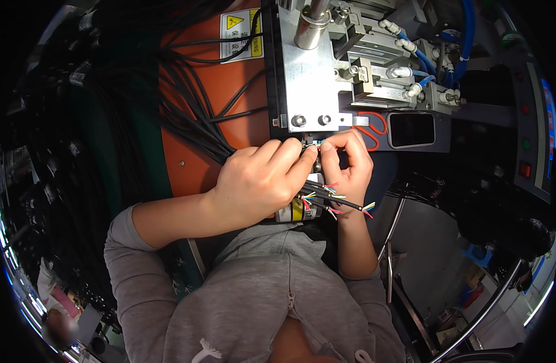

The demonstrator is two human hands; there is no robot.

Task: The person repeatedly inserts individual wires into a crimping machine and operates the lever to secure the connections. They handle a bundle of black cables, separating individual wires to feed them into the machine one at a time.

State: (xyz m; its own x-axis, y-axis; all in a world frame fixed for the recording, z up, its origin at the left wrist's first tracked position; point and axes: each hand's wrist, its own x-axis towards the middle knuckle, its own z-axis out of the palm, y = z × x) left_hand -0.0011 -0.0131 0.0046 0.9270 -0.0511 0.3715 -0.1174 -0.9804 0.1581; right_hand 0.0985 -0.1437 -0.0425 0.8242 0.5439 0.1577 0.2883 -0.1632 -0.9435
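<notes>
My left hand (260, 172) is closed over a bundle of black cables (196, 124) that comes in from the left. Stripped cable ends (338, 199) with red, yellow, blue and white wires stick out past its right side. The left thumb and forefinger are pinched together at the front edge of a metal press machine (308, 78). Right beside them, my right hand (350, 166) pinches thin coloured wires (320, 144) between thumb and forefinger, under the machine's metal plate. The fingers partly hide the wire tips and the small part they meet.
Orange-handled scissors (373, 130) and a dark-screened phone (412, 129) lie right of the machine. Pneumatic cylinders with blue hoses (424, 60) stand behind. An orange work surface (184, 166) with a yellow warning label (241, 35) is at left, a control panel (532, 133) at far right.
</notes>
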